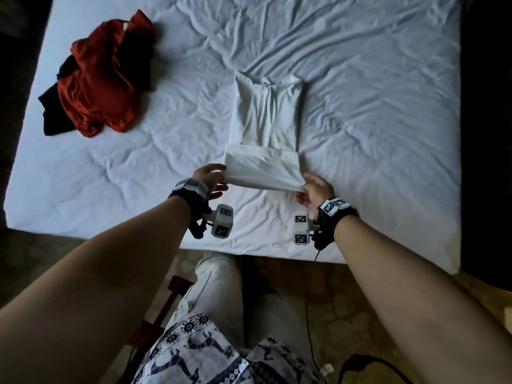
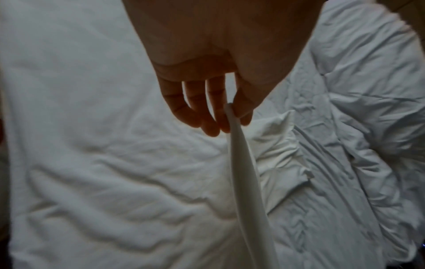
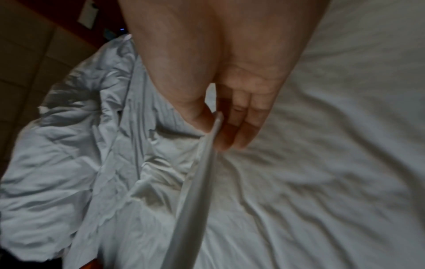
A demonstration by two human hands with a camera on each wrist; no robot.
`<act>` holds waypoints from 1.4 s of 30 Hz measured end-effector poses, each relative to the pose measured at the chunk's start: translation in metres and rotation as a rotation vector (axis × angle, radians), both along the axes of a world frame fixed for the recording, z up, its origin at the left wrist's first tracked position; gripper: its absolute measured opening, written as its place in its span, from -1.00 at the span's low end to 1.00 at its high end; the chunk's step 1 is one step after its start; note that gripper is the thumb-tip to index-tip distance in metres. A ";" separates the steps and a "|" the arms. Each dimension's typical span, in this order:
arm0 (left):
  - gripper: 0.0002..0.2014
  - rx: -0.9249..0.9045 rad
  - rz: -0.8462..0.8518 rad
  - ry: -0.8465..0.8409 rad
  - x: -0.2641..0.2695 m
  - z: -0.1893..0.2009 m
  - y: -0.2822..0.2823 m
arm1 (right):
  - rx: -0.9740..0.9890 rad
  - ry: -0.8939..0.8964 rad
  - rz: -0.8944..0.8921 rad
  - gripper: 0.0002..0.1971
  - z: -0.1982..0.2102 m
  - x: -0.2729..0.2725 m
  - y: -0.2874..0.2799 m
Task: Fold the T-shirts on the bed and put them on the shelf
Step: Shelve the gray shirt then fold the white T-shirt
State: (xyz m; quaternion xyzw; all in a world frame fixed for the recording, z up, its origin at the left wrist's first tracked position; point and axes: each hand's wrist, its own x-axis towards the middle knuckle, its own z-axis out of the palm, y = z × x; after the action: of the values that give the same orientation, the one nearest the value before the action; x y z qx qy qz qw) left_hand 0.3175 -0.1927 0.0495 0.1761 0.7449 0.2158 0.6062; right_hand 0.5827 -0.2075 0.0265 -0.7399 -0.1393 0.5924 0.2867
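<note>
Left hand (image 1: 212, 180) and right hand (image 1: 315, 191) each pinch a hem corner of the white T-shirt (image 1: 266, 117), lifted taut so the fold lands square on the bed (image 1: 374, 106).

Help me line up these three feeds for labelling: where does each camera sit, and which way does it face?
Head: worn on the head, looking down at the bed; both forearms, left hand, right hand and legs show.
Left wrist: looks along the left hand pinching the white T-shirt.
Right wrist: looks along the right hand pinching the same shirt's other corner.
Shared: all three show the white T-shirt and the bed sheet.
</note>
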 end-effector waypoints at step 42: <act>-0.61 0.187 -0.191 0.472 0.019 -0.115 0.342 | 0.198 -0.479 0.255 -0.72 -0.109 0.010 0.350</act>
State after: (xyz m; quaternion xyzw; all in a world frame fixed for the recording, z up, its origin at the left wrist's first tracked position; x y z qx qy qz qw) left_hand 0.3362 0.1497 -0.0652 0.3461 0.8226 0.1785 0.4144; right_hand 0.5925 0.1428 -0.0828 -0.8035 -0.3524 0.4157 0.2397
